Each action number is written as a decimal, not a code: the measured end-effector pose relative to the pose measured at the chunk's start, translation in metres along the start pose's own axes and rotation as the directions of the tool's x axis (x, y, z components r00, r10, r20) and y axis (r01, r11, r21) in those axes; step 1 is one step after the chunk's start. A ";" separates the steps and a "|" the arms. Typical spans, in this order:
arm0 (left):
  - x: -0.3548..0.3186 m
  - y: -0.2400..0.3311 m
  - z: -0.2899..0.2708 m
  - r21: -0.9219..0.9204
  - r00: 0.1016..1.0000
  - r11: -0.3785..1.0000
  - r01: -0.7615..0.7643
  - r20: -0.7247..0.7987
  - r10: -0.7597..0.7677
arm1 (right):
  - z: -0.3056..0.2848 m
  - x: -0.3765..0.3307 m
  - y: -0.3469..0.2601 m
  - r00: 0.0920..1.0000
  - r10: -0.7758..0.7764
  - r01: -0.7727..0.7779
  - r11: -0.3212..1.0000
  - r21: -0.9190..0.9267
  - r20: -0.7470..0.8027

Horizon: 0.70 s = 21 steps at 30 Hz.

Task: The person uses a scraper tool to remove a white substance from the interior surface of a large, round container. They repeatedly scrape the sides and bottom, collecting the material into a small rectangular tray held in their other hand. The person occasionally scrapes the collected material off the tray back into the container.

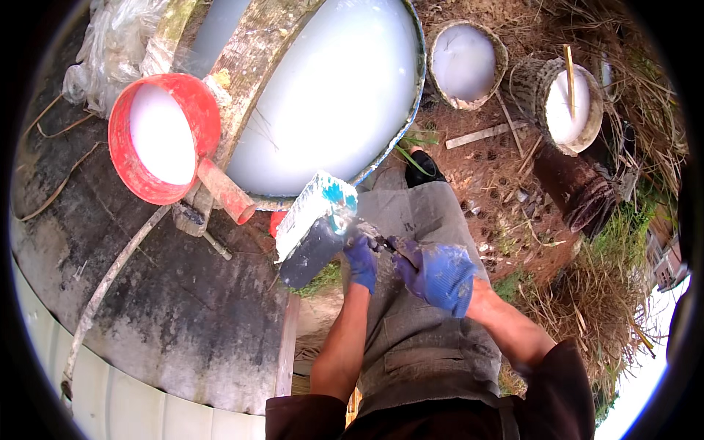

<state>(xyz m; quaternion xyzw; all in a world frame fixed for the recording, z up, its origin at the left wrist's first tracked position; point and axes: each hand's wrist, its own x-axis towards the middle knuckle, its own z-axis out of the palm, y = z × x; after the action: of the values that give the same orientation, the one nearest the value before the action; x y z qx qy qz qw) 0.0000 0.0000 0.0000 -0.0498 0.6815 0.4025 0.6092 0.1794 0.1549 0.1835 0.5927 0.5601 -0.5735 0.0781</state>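
Observation:
Both my hands wear soiled blue-purple gloves and meet in front of my lap. My left hand [361,260] is closed at the near right side of a block-like object [312,231], dark below and coated white with teal patches above. Just to its right, my right hand [440,275] has its fingers closed round a dark, muddy, narrow piece [378,240] between the two hands; what it is I cannot make out. Beyond the object stands a large round tub [419,81] full of milky white liquid. A red dipper [209,121] with a short handle holds white liquid at the left.
A wooden plank [253,51] lies across the tub. Two crusted buckets [506,62] of white liquid stand at the far right, one with a stick [569,81]. Clear plastic sheeting [117,51] lies far left, above a dark board [169,315]. Dry grass [587,293] edges the right.

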 end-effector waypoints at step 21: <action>-0.005 0.020 0.023 -0.063 0.997 0.998 0.030 0.074 -0.025 | -0.025 0.002 -0.006 0.997 0.039 -0.038 0.999 -0.028 0.068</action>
<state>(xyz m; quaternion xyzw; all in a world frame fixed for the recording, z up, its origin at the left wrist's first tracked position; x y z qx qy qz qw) 0.0079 0.0254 0.0156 -0.0637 0.6446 0.4172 0.6374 0.1891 0.1762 0.1933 0.5823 0.5532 -0.5842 0.1162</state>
